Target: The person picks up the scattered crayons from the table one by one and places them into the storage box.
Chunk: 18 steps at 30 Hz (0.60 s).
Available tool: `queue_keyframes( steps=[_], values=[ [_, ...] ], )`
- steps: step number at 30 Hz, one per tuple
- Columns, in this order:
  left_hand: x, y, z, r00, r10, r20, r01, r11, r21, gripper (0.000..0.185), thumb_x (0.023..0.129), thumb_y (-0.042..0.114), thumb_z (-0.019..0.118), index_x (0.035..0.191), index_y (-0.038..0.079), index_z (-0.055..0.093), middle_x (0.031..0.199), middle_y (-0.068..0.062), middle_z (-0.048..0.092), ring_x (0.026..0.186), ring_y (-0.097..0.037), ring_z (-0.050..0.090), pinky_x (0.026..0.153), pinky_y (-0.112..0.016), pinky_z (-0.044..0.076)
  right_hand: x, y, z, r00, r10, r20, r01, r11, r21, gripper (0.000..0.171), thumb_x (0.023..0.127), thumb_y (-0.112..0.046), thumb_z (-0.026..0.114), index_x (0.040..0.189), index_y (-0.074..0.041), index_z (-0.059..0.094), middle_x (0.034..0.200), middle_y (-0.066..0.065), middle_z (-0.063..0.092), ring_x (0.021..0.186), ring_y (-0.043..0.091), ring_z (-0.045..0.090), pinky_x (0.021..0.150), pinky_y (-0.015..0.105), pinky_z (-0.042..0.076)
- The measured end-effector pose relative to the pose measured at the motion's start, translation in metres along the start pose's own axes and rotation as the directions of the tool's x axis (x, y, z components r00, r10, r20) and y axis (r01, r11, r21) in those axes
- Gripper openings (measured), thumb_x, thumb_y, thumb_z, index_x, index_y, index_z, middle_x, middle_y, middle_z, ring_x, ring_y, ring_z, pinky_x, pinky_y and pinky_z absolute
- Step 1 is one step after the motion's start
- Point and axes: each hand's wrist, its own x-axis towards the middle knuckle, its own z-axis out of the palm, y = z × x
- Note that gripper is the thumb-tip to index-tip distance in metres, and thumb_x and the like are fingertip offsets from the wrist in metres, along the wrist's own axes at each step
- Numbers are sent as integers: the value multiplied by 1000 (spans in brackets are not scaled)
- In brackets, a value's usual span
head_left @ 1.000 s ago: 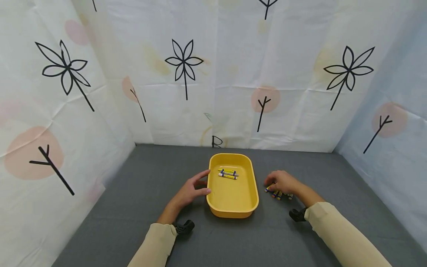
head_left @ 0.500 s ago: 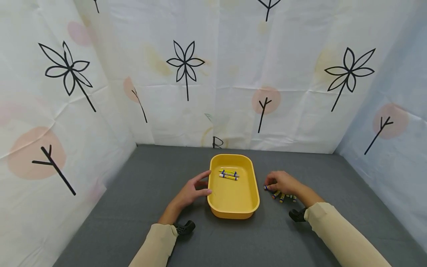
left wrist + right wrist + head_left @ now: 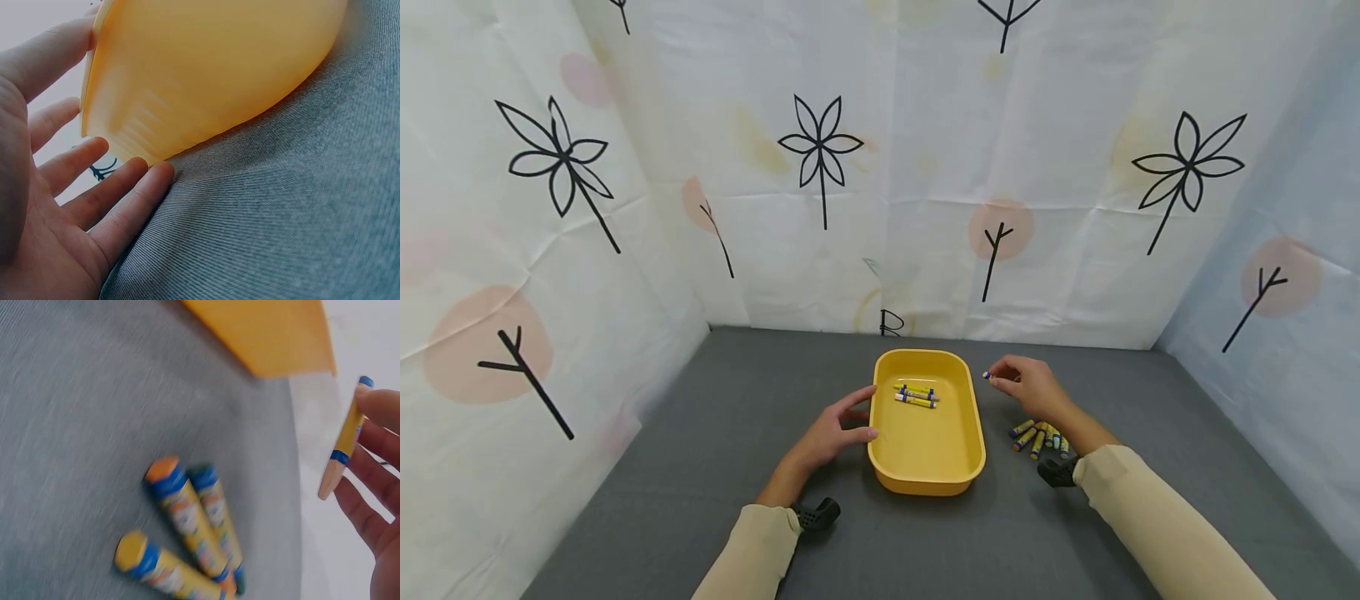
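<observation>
My right hand (image 3: 1033, 390) pinches a crayon (image 3: 345, 439) between thumb and fingers, raised off the table to the right of the yellow tray (image 3: 925, 485). That crayon has a yellow wrapper, blue bands and a pale peach tip in the right wrist view. Several crayons (image 3: 916, 402) lie inside the tray toward its far half. My left hand (image 3: 826, 433) rests with extended, spread fingers against the tray's left side; in the left wrist view its fingertips (image 3: 164, 172) are at the tray's wall and the thumb at the rim.
Below the right hand, a loose pile of crayons (image 3: 1037, 442) lies on the grey tabletop (image 3: 925, 550), with orange, yellow and green ends. White patterned cloth (image 3: 925, 250) stands behind the table and along both sides.
The right hand has picked a crayon from the pile and lifted it up and away, leaving the pile uncovered. The left hand has stayed at the tray.
</observation>
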Motion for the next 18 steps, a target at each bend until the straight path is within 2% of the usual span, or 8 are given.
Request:
queue_keyframes(
  steps=[6, 8, 13, 18],
  values=[
    [1, -2, 0, 1000, 7, 4, -7, 1000, -7, 68, 92, 9, 65, 151, 1, 31, 154, -19, 31, 127, -38, 47, 100, -48, 42, 14, -17, 3, 998, 11, -60, -10, 1000, 18, 12, 93, -17, 67, 104, -11, 69, 98, 2, 68, 85, 22, 61, 71, 38, 54],
    [4, -10, 0, 1000, 5, 5, -5, 1000, -13, 69, 92, 9, 65, 151, 1, 30, 155, -19, 30, 127, -38, 46, 101, -49, 42, 20, -23, 4, 998, 1, -63, 1, 1000, 24, 12, 93, -16, 67, 104, -10, 69, 97, 3, 68, 85, 22, 61, 71, 38, 54],
    [10, -32, 1, 1000, 2, -22, -3, 1000, -22, 71, 92, 12, 67, 153, 8, 31, 156, -14, 30, 128, -37, 45, 101, -51, 40, 36, -40, 9, 999, -11, -32, 13, 999, 52, 14, 93, -16, 67, 105, -8, 69, 97, 4, 68, 86, 23, 62, 69, 35, 55],
    [11, -37, 2, 999, 6, -50, -7, 1000, -21, 69, 91, 17, 68, 151, 15, 36, 154, -7, 35, 126, -32, 48, 101, -51, 40, 51, -57, 15, 1000, -6, 20, 4, 996, 86, 15, 94, -15, 66, 105, -6, 70, 96, 5, 67, 86, 23, 61, 70, 35, 55]
  ],
)
